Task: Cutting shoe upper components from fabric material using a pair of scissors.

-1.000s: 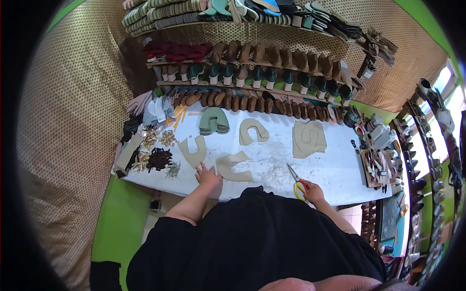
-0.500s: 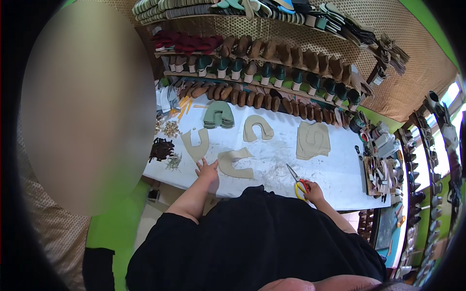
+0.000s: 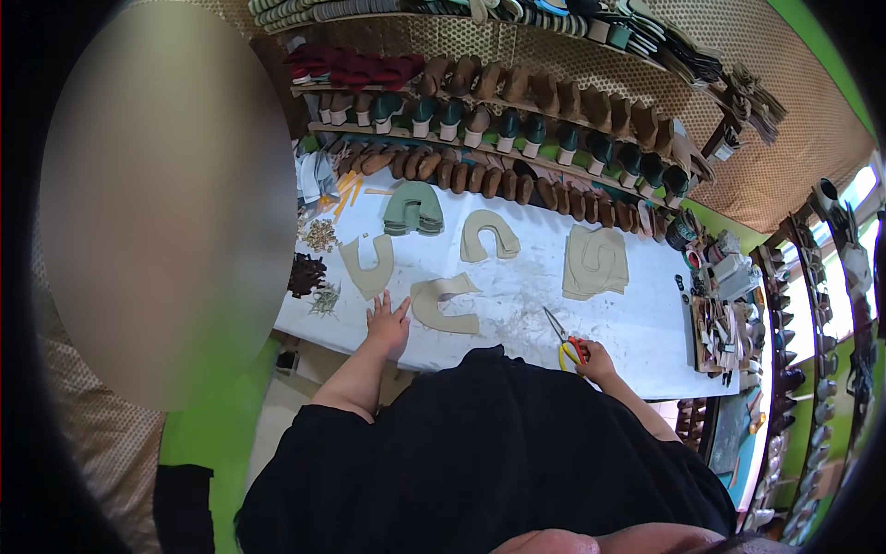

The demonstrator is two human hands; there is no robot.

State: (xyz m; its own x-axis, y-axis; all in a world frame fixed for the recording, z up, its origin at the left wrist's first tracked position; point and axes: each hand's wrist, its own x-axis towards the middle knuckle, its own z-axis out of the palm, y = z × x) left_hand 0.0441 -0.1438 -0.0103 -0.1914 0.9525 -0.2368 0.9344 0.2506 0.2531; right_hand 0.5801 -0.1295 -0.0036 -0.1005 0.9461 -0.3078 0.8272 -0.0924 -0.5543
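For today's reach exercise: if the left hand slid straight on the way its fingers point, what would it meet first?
Probably the tan U-shaped piece just beyond the left hand, which lies flat on the table with fingers pointing up-left. Further on sits the green stack.

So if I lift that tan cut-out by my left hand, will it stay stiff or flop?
The tan cut-out looks thin and lies flat, so it is likely light and floppy. Its curved arms would probably droop.

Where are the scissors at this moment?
In the head view the scissors lie on the white table at the right, near its front edge, with the right hand on their handles, below the tan stack.
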